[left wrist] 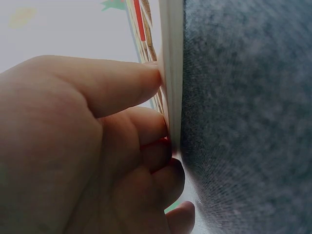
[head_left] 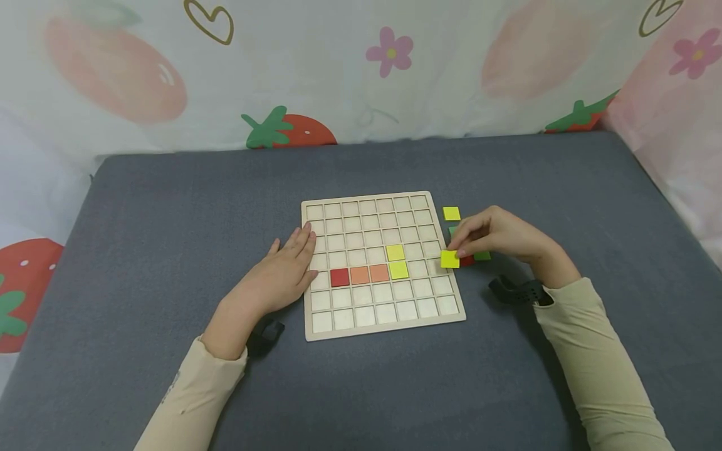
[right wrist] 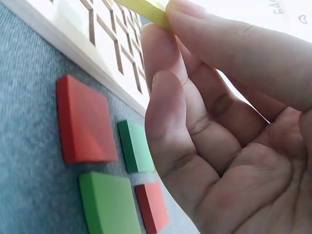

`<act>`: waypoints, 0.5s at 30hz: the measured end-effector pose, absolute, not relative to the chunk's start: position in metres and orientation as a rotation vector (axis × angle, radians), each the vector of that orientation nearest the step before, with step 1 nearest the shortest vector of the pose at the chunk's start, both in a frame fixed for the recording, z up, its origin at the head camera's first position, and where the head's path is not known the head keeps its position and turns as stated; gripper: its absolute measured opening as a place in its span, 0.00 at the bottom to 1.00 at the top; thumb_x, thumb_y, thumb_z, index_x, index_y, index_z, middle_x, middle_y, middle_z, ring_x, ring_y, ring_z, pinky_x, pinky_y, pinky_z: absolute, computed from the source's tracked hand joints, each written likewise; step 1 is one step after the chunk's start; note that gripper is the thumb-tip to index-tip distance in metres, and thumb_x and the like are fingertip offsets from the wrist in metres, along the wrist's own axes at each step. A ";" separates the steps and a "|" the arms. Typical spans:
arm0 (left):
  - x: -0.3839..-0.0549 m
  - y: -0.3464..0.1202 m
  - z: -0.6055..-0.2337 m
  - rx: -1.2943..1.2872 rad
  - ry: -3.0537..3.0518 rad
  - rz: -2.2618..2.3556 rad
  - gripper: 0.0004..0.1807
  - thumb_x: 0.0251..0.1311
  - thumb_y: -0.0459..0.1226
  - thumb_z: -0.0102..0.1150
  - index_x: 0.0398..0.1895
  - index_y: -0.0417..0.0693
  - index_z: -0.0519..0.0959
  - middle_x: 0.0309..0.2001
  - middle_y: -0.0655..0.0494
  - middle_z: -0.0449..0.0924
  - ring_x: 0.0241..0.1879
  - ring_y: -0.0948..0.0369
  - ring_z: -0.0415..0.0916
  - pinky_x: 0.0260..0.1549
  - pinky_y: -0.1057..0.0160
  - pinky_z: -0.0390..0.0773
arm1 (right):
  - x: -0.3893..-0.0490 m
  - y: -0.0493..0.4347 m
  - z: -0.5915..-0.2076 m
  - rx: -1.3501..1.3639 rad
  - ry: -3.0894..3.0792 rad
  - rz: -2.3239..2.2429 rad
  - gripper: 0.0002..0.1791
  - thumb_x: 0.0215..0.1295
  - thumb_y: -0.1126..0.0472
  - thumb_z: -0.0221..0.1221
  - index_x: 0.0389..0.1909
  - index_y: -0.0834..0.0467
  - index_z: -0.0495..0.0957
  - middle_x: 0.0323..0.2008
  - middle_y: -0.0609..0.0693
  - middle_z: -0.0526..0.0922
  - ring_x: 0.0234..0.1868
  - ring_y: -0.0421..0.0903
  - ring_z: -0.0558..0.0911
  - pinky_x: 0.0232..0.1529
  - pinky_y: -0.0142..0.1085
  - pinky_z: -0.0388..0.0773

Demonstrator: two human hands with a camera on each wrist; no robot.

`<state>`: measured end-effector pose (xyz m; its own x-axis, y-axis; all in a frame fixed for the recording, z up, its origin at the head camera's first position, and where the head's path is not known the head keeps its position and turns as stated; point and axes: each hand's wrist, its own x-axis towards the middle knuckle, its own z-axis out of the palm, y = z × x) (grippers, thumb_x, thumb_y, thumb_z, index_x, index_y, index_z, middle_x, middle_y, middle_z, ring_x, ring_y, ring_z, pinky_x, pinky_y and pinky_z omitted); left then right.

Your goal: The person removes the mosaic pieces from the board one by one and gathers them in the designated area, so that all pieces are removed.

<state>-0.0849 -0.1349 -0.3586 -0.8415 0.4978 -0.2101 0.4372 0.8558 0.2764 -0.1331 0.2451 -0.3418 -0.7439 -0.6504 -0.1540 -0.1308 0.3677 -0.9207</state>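
A pale wooden grid board (head_left: 386, 331) lies on the grey cloth. In its cells sit a red tile (head_left: 340, 277), two orange tiles (head_left: 369, 274) and two yellow tiles (head_left: 397, 262). My right hand (head_left: 504, 238) pinches another yellow tile (head_left: 449, 259) between thumb and fingers, above the board's right edge; that tile shows partly in the right wrist view too. With fingers extended, my left hand (head_left: 282, 275) rests on the board's left edge. The left wrist view shows the thumb and fingertips touching the rim.
Right of the board lie loose tiles: a yellow tile (head_left: 451, 213), red tiles (right wrist: 87, 122) and green tiles (right wrist: 109, 202), some partly hidden behind the right hand. A printed curtain (head_left: 316, 75) hangs behind the table. Black wrist straps (head_left: 521, 291) show by the sleeves.
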 end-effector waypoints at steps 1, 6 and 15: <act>-0.085 -0.135 -0.359 0.708 2.757 0.315 0.34 0.70 0.41 0.45 0.71 0.31 0.48 0.73 0.39 0.39 0.72 0.47 0.38 0.66 0.42 0.45 | -0.133 0.246 -0.342 -0.670 2.136 -1.364 0.07 0.55 0.71 0.64 0.36 0.68 0.84 0.37 0.56 0.83 0.33 0.47 0.81 0.35 0.37 0.79; -0.085 -0.135 -0.358 0.706 2.750 0.313 0.34 0.70 0.41 0.44 0.71 0.31 0.48 0.73 0.39 0.39 0.72 0.47 0.37 0.66 0.42 0.45 | -0.132 0.252 -0.342 -0.655 2.151 -1.361 0.07 0.55 0.71 0.64 0.36 0.67 0.84 0.37 0.56 0.83 0.34 0.47 0.81 0.36 0.37 0.79; -0.086 -0.135 -0.359 0.715 2.747 0.308 0.34 0.71 0.41 0.44 0.71 0.31 0.47 0.73 0.39 0.38 0.72 0.47 0.37 0.66 0.41 0.45 | -0.128 0.261 -0.341 -0.610 2.211 -1.350 0.08 0.54 0.70 0.65 0.35 0.69 0.84 0.36 0.49 0.83 0.35 0.42 0.79 0.35 0.34 0.78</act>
